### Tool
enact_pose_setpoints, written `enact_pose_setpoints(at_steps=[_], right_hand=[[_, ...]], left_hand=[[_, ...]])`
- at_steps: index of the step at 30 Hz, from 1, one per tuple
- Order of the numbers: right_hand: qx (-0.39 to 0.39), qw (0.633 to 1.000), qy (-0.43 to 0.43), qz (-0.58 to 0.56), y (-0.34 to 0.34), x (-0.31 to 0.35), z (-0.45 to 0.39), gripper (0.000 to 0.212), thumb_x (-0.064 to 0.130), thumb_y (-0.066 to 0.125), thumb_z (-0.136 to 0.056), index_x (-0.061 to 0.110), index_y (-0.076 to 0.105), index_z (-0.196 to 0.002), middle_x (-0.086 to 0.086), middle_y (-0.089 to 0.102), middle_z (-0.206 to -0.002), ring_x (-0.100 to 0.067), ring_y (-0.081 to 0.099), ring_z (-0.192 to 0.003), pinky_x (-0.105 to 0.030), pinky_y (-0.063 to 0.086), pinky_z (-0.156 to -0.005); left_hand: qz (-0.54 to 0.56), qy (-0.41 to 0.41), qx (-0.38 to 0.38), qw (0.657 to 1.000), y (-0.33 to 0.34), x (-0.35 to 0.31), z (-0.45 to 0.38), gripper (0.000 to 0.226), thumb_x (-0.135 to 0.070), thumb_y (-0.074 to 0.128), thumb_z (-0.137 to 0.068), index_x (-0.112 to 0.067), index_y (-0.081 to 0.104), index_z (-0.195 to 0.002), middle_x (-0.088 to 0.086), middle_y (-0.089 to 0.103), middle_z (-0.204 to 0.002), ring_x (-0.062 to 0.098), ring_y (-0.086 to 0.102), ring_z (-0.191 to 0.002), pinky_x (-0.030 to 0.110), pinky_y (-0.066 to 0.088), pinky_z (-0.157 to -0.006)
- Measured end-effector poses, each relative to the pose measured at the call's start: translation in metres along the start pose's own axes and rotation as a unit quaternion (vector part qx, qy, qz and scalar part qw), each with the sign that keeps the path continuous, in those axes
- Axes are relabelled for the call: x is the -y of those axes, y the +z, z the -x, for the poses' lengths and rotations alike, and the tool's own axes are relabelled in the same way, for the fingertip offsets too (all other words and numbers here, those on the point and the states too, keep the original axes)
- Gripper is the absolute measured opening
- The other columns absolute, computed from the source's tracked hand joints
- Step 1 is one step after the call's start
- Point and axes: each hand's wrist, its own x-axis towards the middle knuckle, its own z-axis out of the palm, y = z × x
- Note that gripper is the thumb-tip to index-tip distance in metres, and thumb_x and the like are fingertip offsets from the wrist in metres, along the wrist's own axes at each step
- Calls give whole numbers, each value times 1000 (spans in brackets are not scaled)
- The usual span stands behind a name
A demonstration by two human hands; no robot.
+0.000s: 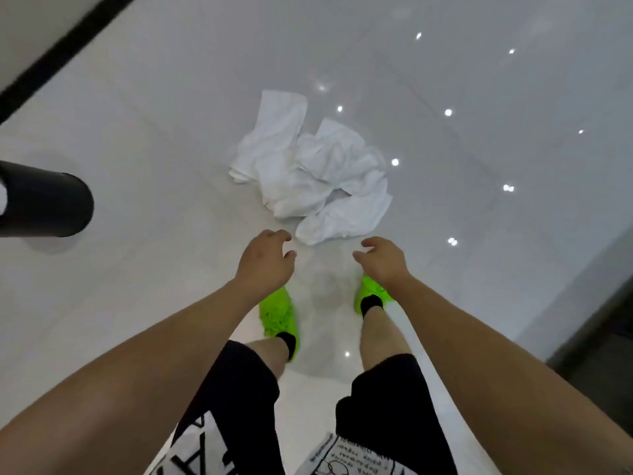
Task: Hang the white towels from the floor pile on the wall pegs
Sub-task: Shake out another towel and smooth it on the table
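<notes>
A crumpled pile of white towels [313, 176] lies on the glossy white floor in front of my feet. Both my arms reach down toward it. My left hand [265, 260] hovers just short of the pile's near edge, fingers loosely curled and holding nothing. My right hand [382, 258] hangs at the same height to the right, also loosely curled and holding nothing. Neither hand touches the towels. No wall pegs are in view.
A black cylindrical bin [44, 204] stands at the left edge. A black baseboard strip [61, 49] runs along the wall at upper left. A dark doorway or wall edge [596, 323] is at right. My bright green shoes [279, 313] stand just behind the pile.
</notes>
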Motion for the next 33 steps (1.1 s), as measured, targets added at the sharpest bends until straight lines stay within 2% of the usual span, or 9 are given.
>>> enact_pose_setpoints(at_steps=[5,10,16,18,20,23,26,28,33], right_hand=[[-35,997,34,-56,20,-46,-168,36,24,69,-85,7,68,-117,-14,68,-115,-27,64,-105,-42,47,-102],[-38,982,113,-147,58,-107,-325,31,18,66,-83,-6,66,-102,-16,65,-81,-28,61,-69,-48,56,-84],[-145,965,140,-167,86,-144,-439,83,42,73,-81,11,32,-146,-16,43,-140,-35,50,-122,-35,42,-90],[-216,965,110,-102,93,-141,-448,78,42,73,-80,8,37,-141,-18,41,-136,-36,48,-121,-38,41,-93],[-279,960,-35,-13,105,-135,-439,61,37,72,-80,8,50,-129,-16,48,-127,-33,49,-115,-34,39,-94],[-173,950,-235,112,128,-130,-419,55,39,76,-76,10,59,-120,-13,52,-119,-31,48,-105,-35,40,-92],[-103,948,-217,207,137,-133,-409,34,32,70,-84,15,65,-113,-7,53,-113,-29,49,-101,-35,44,-81],[-95,967,-165,168,130,-129,-403,14,17,60,-90,15,70,-99,-7,57,-104,-29,54,-96,-30,40,-71],[-51,990,-120,62,87,-109,-341,9,8,58,-88,14,65,-88,-8,65,-92,-28,61,-86,-33,46,-70]], left_hand=[[12,-11,23,1000,103,7,-116,38,-30,58,-92,-17,57,-128,11,56,-122,30,56,-108,31,40,-86],[16,-16,37,999,213,29,-227,39,-30,57,-92,-18,56,-129,8,52,-128,27,55,-108,27,36,-85],[-23,-5,45,999,296,52,-303,43,-29,56,-94,-18,50,-135,8,48,-128,27,51,-113,33,40,-91],[-46,8,12,999,307,51,-314,41,-29,57,-93,-18,51,-132,10,51,-122,29,52,-108,38,42,-90],[-60,26,-20,998,313,44,-320,36,-27,57,-92,-16,54,-126,12,55,-115,31,53,-102,40,44,-86],[-9,-17,-29,999,313,34,-326,30,-15,58,-90,-13,56,-120,11,63,-106,27,58,-93,31,40,-76],[7,-15,5,1000,300,26,-317,27,-5,60,-83,-13,56,-109,3,63,-92,18,55,-81,25,36,-69],[23,-12,32,999,284,20,-304,33,1,57,-78,-19,55,-105,-6,56,-84,15,59,-80,24,37,-63],[31,-53,38,997,222,-5,-250,34,-3,56,-82,-26,49,-106,-7,55,-79,10,53,-70,26,39,-56]])
